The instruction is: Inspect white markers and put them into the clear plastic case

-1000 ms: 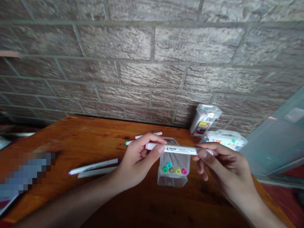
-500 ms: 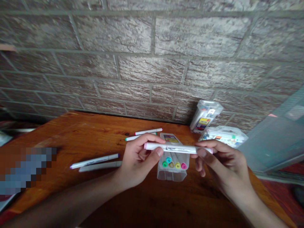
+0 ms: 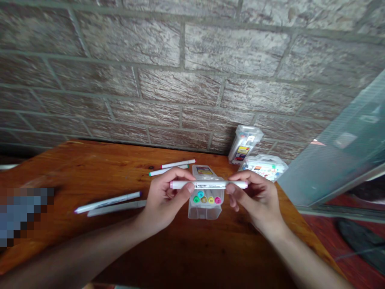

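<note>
A white marker (image 3: 210,184) with pink ends lies level between my hands, its printed label facing me. My left hand (image 3: 170,200) pinches its left part between thumb and fingers. Near the other end, my right hand (image 3: 255,196) grips it the same way. Behind and below the marker is an open clear plastic case (image 3: 204,212) holding several markers, whose teal, blue, brown, yellow and pink cap ends (image 3: 211,200) face me. Part of the case is hidden by the held marker.
Two markers (image 3: 178,163) with red and green ends lie behind my left hand. Two more (image 3: 108,202) lie left on the wooden table (image 3: 99,168). A clear upright case (image 3: 245,145) and a wider clear case (image 3: 264,166) stand at the back right by the brick wall (image 3: 198,88).
The view has shifted to the right, so everything appears further left. The marker has become more level, and my right hand sits slightly closer to my left. Both hands keep their hold.
</note>
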### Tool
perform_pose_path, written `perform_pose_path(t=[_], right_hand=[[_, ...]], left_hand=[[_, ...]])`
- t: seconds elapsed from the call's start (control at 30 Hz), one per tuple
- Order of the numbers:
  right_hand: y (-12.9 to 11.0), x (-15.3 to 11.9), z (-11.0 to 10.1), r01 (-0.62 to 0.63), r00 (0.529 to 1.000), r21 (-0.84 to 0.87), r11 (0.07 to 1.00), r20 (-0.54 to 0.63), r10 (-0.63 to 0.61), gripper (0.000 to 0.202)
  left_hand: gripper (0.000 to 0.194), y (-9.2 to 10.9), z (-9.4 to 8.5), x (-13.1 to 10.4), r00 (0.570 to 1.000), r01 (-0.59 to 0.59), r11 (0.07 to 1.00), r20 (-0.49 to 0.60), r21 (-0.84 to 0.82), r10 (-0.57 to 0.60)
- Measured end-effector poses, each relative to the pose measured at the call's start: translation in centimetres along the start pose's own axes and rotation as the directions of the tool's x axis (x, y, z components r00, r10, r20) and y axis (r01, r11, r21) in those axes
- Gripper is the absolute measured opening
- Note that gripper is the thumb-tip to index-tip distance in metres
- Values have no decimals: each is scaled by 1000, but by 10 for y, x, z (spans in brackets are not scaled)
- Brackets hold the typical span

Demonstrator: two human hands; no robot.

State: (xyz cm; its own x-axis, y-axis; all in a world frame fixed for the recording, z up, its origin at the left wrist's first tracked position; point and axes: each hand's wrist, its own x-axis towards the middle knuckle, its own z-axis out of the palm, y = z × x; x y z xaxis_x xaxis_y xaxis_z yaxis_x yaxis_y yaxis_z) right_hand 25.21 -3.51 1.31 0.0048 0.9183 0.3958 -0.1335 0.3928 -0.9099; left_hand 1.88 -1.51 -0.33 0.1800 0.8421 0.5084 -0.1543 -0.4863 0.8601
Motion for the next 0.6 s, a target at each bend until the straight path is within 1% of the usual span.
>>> perform_pose_path(t=[0.13,0.3,0.37,0.47,0.6], right_hand=[[2,0,0,-28,1000,40,999,-1,28,14],[6,-1,-2,-65,998,76,995,8,64,12],[6,-1,-3,-68,998,87,994,8,68,12],[6,0,-5,-65,998,85,994,6,65,12],[9,-1,-7,-53,999,53,997,3,53,14]], left_hand=[[15,1,3,0,1000,21,1000,-6,-12,-21],[21,-2,4,4,998,43,987,-31,-156,-49],[24,-4,4,5,998,40,984,-33,-175,-47],[28,-4,2,4,999,41,989,-19,-141,-44],[24,-4,0,3,1000,14,999,-24,-44,-15]])
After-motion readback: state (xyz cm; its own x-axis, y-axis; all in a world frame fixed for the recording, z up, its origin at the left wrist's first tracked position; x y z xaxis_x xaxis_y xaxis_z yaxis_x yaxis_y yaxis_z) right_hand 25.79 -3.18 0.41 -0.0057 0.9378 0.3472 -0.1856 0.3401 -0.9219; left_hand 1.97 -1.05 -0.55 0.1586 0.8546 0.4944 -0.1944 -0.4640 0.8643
